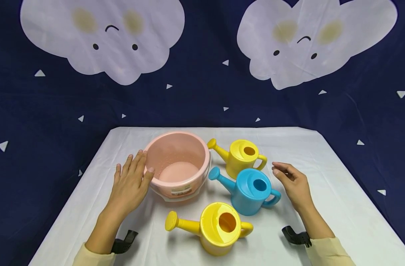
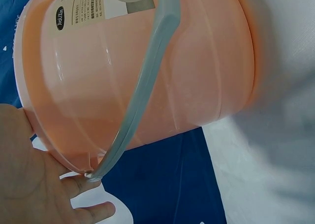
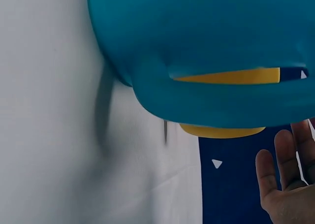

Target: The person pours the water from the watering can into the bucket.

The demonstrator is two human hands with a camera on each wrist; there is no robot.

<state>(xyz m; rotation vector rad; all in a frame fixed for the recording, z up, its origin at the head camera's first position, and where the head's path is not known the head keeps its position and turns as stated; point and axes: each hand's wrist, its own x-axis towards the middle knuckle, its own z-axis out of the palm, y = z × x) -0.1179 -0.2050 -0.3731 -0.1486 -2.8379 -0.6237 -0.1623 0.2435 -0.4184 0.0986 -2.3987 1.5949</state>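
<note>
L hand point(image 1: 130, 181), fingers straight, slightly spread, touches pink bucket point(image 1: 179, 153) at rim; bucket's on table point(image 1: 272, 242), L of back yellow can point(image 1: 236, 162) + blue can point(image 1: 249, 195). R hand point(image 1: 293, 186), fingers loosely bent, holding nothing, near blue can's handle point(image 1: 275, 199). All prob. light, stiff, slickish plastic; grip cans by handle, bucket by rim.

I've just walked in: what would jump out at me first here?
Probably the big pink bucket, standing open on the white tabletop. Next, to its right and front, a blue watering can sits between a rear yellow watering can and a front yellow watering can. Behind, a left cloud and a right cloud appear upside down on the dark backdrop.
</note>
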